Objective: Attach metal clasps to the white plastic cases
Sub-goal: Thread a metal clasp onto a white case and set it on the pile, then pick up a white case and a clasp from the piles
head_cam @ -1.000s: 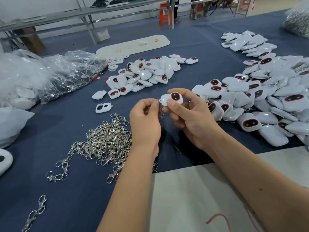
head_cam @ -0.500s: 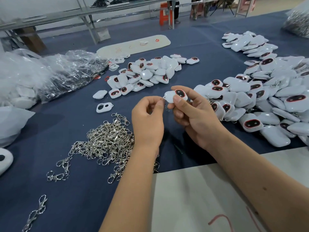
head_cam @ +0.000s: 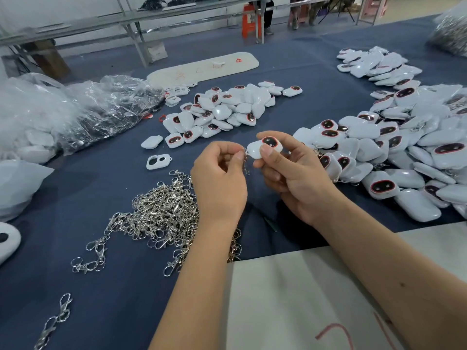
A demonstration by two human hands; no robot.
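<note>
Head view: the right hand [head_cam: 298, 178] is gripping a white case [head_cam: 262, 149]; the left hand [head_cam: 219, 180] is pinching a metal clasp [head_cam: 245, 162] against its edge, probably needing hooking next.

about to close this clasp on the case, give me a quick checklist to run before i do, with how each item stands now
1. right hand grips the white case: ok
2. left hand pinches the metal clasp: ok
3. clasp meets the case's left end: ok
4. clasp hooked through the case's loop: cannot tell, fingers hide it
5. spare clasps in the pile by the left hand: ok
6. held clasp free of the pile: ok
</note>
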